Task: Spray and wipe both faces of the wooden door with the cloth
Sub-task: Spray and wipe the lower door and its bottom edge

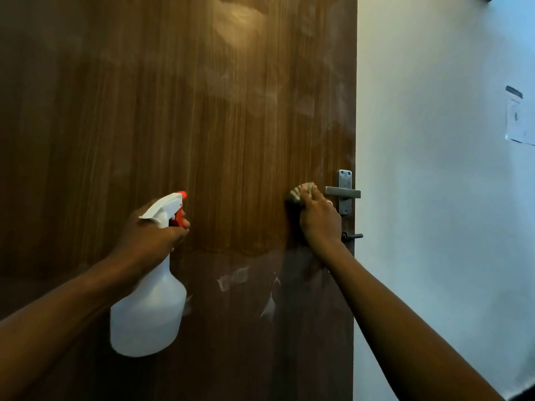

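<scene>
Just left of the grey metal lever handle [343, 193], the right grip [320, 218] presses a small, bunched, pale striped cloth [298, 192] against the brown wood-grain door [202, 125], with its fingers curled over the wad. Well left of the handle and slightly lower, the left grip [150, 235] wraps the neck of a white translucent plastic spray bottle with an orange nozzle and trigger [147, 314], a finger at the trigger and the nozzle facing the door.

Handling: the cloth looks soft and light and is best kept bunched under the palm. The door face appears stiff, smooth and glossy, and is likely slippery where wet. Because the door seems to stand ajar, a hard push may swing it. The bottle looks light and rigid, and its neck is the natural hold. Below the handle, pale smears [233, 277] mark the darker lower area. Right of the handle is a white wall [434, 198].
</scene>
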`<move>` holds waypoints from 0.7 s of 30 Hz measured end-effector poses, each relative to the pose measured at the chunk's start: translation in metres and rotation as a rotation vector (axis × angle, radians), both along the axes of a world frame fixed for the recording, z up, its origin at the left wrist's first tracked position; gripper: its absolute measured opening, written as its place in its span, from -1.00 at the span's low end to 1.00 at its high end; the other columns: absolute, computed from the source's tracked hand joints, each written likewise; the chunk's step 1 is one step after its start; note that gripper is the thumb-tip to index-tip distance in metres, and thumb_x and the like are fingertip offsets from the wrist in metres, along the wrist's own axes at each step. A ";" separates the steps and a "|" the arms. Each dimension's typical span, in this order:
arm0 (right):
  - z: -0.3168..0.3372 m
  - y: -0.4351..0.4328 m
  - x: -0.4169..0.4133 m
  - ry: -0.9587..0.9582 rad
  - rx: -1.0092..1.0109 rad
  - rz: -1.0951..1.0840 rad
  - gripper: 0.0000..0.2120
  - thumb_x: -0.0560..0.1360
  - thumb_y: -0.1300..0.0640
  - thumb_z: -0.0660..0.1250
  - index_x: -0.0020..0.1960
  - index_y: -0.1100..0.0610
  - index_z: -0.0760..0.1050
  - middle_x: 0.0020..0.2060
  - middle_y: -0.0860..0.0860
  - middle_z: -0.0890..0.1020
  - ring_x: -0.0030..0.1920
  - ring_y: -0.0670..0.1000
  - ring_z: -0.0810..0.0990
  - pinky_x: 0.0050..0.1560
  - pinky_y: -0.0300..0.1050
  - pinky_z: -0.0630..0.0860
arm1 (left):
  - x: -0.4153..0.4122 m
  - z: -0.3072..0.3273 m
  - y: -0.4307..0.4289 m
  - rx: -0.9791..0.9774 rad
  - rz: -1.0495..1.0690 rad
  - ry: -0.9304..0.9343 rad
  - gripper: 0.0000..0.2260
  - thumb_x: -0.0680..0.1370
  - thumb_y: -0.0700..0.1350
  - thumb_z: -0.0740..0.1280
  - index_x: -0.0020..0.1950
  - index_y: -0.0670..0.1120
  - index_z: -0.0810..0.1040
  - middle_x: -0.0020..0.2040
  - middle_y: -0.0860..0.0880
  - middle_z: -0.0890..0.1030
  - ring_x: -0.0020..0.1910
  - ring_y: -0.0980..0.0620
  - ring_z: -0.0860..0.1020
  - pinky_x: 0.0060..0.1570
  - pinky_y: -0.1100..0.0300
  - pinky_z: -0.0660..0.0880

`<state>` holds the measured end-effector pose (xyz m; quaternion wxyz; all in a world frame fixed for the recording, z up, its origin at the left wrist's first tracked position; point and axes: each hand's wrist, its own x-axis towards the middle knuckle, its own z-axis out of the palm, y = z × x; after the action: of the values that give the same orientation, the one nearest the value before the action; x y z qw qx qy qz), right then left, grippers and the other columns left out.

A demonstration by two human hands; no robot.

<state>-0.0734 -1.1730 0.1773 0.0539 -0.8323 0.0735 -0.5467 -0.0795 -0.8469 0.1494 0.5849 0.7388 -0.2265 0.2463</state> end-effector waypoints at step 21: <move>-0.019 -0.058 -0.036 0.413 -0.335 -0.034 -0.57 0.58 0.10 0.34 0.43 0.02 0.41 0.40 0.05 0.45 0.37 0.13 0.46 0.37 0.04 0.41 | 0.007 -0.006 -0.007 -0.044 -0.087 -0.038 -0.52 0.41 -0.21 0.41 0.20 0.26 0.47 -0.02 0.04 0.67 0.00 -0.06 0.64 -0.03 -0.08 0.61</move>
<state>-0.1095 -1.2305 0.1580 -0.1102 -0.9221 0.0054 -0.3708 -0.0725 -0.8540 0.1435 0.6066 0.7105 -0.2640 0.2398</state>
